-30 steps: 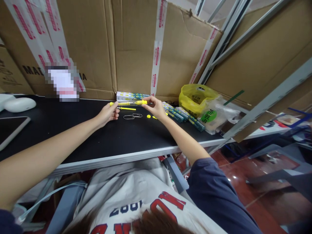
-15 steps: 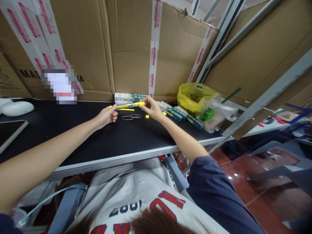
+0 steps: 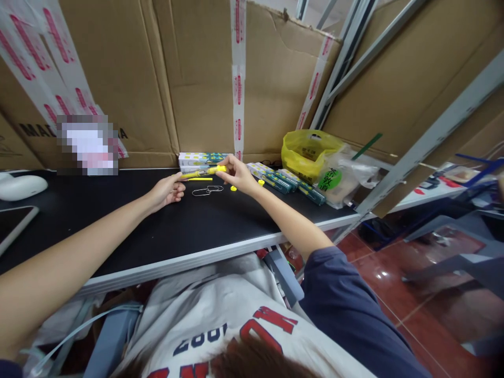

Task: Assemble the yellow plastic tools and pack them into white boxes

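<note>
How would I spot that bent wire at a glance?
Find the black tabletop below the cardboard. Just in front of the loose yellow rod, left of a round yellow piece, lies the bent wire: thin, silvery and looped, unlike those yellow neighbours.

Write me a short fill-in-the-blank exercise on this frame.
1. The left hand and right hand hold a slim item coloured mostly ____.
2. The tabletop is coloured ____.
3. The taped panel behind it is made of ____.
4. The clear bag bears a round mark coloured ____.

Missing words: yellow; black; cardboard; green.
</note>
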Demonstrator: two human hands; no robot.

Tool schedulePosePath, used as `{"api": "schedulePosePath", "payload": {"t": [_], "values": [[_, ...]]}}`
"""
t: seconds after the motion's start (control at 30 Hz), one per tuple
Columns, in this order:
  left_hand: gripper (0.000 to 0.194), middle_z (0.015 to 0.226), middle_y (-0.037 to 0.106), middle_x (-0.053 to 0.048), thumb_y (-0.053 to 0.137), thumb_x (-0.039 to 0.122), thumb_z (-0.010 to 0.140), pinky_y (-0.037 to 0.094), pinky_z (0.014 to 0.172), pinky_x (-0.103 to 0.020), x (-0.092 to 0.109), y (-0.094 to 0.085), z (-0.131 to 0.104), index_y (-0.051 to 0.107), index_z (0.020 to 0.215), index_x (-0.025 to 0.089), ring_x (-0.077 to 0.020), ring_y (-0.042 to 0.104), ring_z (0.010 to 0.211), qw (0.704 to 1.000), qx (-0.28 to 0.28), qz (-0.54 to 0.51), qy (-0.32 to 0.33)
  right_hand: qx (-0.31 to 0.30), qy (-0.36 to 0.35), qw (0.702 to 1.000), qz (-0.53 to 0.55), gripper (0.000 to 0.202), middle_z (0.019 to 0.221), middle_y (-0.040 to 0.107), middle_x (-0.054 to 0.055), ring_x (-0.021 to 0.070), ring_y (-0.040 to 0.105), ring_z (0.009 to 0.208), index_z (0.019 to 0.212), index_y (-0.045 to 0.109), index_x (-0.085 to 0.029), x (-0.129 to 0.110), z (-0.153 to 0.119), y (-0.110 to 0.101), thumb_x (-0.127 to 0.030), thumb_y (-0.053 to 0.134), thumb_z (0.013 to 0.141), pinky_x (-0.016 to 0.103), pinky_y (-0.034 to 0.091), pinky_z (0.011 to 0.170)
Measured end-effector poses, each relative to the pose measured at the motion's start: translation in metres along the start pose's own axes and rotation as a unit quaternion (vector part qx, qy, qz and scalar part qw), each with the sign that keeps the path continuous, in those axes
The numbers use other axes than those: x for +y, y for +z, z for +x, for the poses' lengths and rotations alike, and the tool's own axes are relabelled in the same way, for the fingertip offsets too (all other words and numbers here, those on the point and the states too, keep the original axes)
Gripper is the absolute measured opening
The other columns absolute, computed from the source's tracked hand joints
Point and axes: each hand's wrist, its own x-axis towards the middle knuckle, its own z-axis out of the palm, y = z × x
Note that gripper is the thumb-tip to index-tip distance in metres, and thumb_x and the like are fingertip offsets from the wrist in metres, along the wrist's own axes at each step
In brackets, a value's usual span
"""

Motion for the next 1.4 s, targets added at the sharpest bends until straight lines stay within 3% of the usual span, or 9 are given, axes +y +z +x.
{"api": "schedulePosePath", "payload": {"t": [0.27,0.43,0.53,0.67,0.8,0.93,1.1,1.4], "values": [[0.029,0.060,0.055,0.003,0.065,0.040,0.084,0.043,0.043,-0.017,-0.002,-0.004,0.002,0.064,0.094,0.012,-0.0084,0.052,0.045,0.998,-0.017,0.044,0.043,0.076,0.019,0.997,0.020,0.049,0.071,0.045,-0.005,0.0108,0.046,0.062,0.102,0.047,-0.023,0.021,0.007,-0.010,-0.063,0.065,0.081,0.024,0.053,0.055],[0.022,0.050,0.041,0.008,0.055,0.035,0.093,0.030,0.036,-0.015,0.005,0.001,-0.002,0.055,0.082,0.016,-0.0059,0.037,0.036,0.998,-0.042,0.007,0.038,0.064,0.038,0.995,0.068,0.052,0.069,0.047,-0.007,0.0098,0.049,0.061,0.103,0.048,-0.022,0.031,0.009,-0.014,-0.064,0.068,0.078,0.025,0.056,0.058],[0.030,0.051,0.040,0.007,0.051,0.036,0.096,0.030,0.038,-0.015,0.009,0.006,-0.004,0.045,0.073,0.019,-0.0054,0.035,0.038,0.996,-0.037,-0.043,0.066,0.066,0.047,0.992,0.094,0.052,0.066,0.049,-0.008,0.0081,0.050,0.057,0.100,0.047,-0.022,0.031,0.009,-0.013,-0.063,0.070,0.076,0.024,0.056,0.057],[0.040,0.054,0.041,0.008,0.054,0.046,0.095,0.034,0.042,-0.015,0.010,0.010,-0.005,0.035,0.070,0.021,-0.0047,0.038,0.041,0.988,0.014,-0.059,0.142,0.039,0.062,0.991,0.116,0.052,0.064,0.056,-0.009,0.0073,0.054,0.055,0.097,0.045,-0.022,0.029,0.008,-0.012,-0.058,0.074,0.075,0.024,0.057,0.060],[0.031,0.054,0.043,0.008,0.050,0.046,0.097,0.033,0.040,-0.017,0.007,0.007,-0.005,0.042,0.078,0.022,-0.0069,0.040,0.040,0.966,0.110,0.066,0.224,0.006,0.068,0.990,0.126,0.055,0.069,0.064,-0.005,0.0093,0.062,0.061,0.098,0.044,-0.021,0.028,0.007,-0.012,-0.058,0.077,0.072,0.025,0.057,0.065],[0.029,0.052,0.045,0.006,0.048,0.044,0.097,0.031,0.039,-0.019,0.004,-0.002,-0.004,0.050,0.080,0.021,-0.0083,0.041,0.040,0.936,0.153,0.174,0.265,0.019,0.051,0.994,0.098,0.057,0.070,0.063,-0.004,0.0102,0.062,0.061,0.094,0.046,-0.021,0.029,0.006,-0.011,-0.061,0.077,0.070,0.025,0.056,0.063],[0.031,0.051,0.045,0.005,0.047,0.041,0.098,0.032,0.040,-0.019,0.002,-0.003,-0.002,0.048,0.075,0.021,-0.0085,0.040,0.041,0.938,0.144,0.178,0.261,0.063,0.037,0.997,0.039,0.052,0.079,0.055,-0.002,0.0120,0.056,0.071,0.095,0.051,-0.021,0.025,0.005,-0.012,-0.061,0.075,0.072,0.027,0.058,0.063],[0.030,0.051,0.040,0.007,0.041,0.034,0.101,0.028,0.037,-0.017,0.005,0.011,-0.010,0.041,0.075,0.021,-0.0057,0.035,0.037,0.965,0.131,0.126,0.188,0.018,0.050,0.997,0.061,0.052,0.076,0.047,-0.004,0.0102,0.050,0.067,0.093,0.043,-0.023,0.019,0.004,-0.014,-0.062,0.072,0.076,0.029,0.061,0.066]]}}
